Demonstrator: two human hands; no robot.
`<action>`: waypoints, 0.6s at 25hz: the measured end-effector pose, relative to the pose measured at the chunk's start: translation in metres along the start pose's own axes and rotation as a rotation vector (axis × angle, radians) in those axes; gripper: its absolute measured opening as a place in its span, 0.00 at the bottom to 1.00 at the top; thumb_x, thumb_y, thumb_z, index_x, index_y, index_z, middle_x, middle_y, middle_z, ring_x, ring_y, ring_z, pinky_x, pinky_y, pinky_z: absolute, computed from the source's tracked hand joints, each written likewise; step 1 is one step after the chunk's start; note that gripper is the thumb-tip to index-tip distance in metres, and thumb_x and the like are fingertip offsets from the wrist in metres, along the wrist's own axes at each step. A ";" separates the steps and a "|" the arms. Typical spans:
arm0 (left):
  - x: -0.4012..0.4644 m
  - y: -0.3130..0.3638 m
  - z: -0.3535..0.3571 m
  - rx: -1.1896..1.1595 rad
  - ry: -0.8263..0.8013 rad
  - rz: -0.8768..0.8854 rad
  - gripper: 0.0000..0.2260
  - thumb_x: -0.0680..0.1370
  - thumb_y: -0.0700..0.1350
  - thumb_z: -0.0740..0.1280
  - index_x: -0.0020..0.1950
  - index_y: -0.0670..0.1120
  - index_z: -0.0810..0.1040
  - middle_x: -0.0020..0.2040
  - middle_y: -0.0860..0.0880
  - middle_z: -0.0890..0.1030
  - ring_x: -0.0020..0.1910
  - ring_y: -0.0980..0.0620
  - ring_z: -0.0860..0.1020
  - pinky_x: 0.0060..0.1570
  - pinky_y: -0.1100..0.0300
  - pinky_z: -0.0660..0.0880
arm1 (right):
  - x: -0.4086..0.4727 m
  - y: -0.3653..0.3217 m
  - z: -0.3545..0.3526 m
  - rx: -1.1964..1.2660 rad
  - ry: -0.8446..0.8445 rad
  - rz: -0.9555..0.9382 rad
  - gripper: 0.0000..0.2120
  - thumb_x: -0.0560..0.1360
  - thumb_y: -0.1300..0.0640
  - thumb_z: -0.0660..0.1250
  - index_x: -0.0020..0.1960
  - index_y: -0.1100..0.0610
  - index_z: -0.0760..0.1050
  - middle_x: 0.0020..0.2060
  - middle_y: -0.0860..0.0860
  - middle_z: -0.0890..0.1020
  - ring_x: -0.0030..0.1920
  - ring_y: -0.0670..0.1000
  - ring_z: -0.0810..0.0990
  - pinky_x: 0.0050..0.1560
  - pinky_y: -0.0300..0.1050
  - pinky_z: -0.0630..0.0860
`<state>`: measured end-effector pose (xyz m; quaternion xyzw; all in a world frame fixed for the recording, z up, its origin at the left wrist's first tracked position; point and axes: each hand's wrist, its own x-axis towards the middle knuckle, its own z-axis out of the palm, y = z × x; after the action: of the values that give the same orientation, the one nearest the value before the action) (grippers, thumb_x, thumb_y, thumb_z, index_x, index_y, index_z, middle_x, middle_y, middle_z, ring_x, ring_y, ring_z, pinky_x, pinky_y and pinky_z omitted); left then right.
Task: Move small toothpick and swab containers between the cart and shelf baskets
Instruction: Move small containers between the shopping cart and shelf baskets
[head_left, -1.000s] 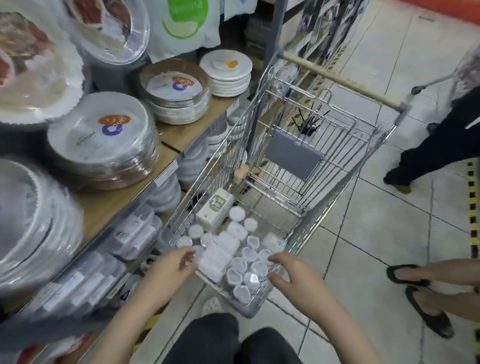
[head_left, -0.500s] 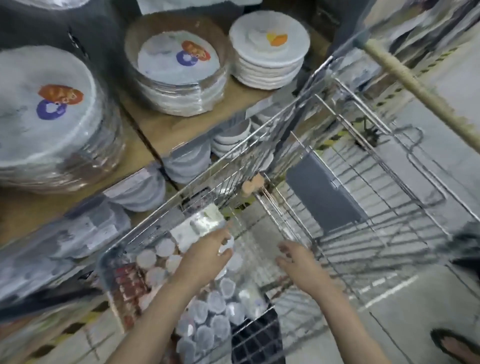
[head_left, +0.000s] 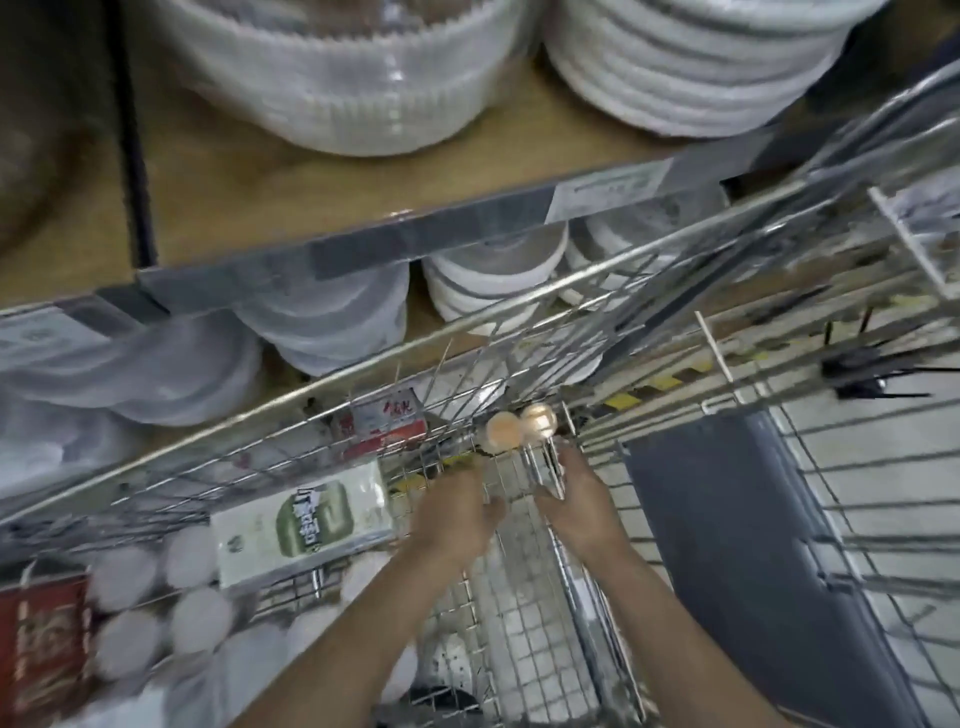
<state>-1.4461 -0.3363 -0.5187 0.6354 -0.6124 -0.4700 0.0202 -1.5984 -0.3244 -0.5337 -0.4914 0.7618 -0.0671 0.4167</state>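
Wire cart (head_left: 597, 291): both your hands reach inside, side by side.
Left hand (head_left: 457, 512): blurred, grip unclear.
Right hand (head_left: 582, 499): fingers on wire divider.
Containers (head_left: 202, 618): white, clustered in the cart at lower left.

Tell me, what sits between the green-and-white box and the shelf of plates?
In the head view, the cart's wire side stands between the green-and-white box and the shelf. A red-and-white packet shows there too, blurred.
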 end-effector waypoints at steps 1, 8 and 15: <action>0.011 -0.002 0.009 -0.032 0.021 0.000 0.23 0.79 0.46 0.64 0.73 0.48 0.64 0.61 0.46 0.77 0.54 0.48 0.77 0.47 0.61 0.72 | 0.014 0.005 0.006 -0.003 0.023 -0.023 0.26 0.76 0.59 0.66 0.71 0.55 0.62 0.62 0.58 0.75 0.59 0.58 0.76 0.56 0.45 0.73; 0.071 -0.006 0.055 -0.042 0.207 -0.032 0.28 0.75 0.41 0.67 0.73 0.48 0.61 0.64 0.48 0.74 0.57 0.47 0.75 0.42 0.62 0.70 | 0.074 0.018 0.033 -0.143 0.059 -0.041 0.34 0.77 0.59 0.63 0.76 0.55 0.49 0.66 0.62 0.69 0.55 0.62 0.78 0.52 0.52 0.76; 0.081 -0.014 0.063 0.013 0.253 -0.015 0.24 0.74 0.40 0.67 0.69 0.49 0.65 0.66 0.49 0.70 0.62 0.46 0.72 0.54 0.55 0.73 | 0.073 0.022 0.041 -0.174 0.186 -0.071 0.25 0.75 0.63 0.64 0.69 0.60 0.59 0.59 0.60 0.75 0.51 0.61 0.78 0.45 0.51 0.76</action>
<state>-1.4900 -0.3631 -0.6083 0.6943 -0.6033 -0.3820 0.0897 -1.5970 -0.3597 -0.6126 -0.5440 0.7822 -0.0610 0.2975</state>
